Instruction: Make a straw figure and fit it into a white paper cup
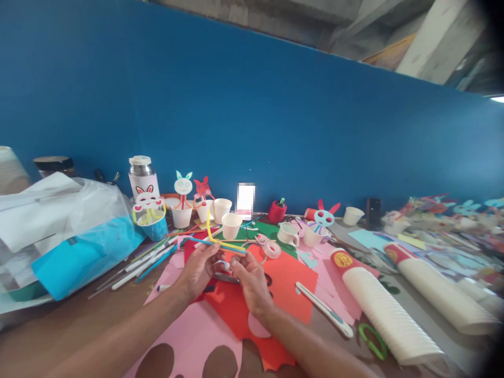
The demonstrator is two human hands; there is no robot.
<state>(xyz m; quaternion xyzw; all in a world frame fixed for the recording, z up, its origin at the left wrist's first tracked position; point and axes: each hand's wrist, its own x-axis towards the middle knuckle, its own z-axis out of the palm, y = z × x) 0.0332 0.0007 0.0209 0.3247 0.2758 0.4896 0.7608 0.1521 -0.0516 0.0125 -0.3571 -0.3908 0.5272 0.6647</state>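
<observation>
Over the red paper (293,281), my left hand (200,268) and my right hand (250,278) are close together. Between them lie a yellow bent straw (226,244) and a blue straw (202,241), side by side. The fingers of my left hand pinch the straws near their middle. My right hand's fingers are closed just below their right end. A small whitish piece (223,265) shows between the hands, too blurred to name. A white paper cup (231,226) stands just beyond the straws, and a roll of tape (271,249) lies to the right.
A utility knife (325,310) and stacked paper cups (388,310) lie at right. Rabbit-faced cups, including a blue one (153,224), stand along the back by a thermos (142,176). Markers (145,261) and a plastic bag (98,210) lie at left. Pink paper (189,331) is in front.
</observation>
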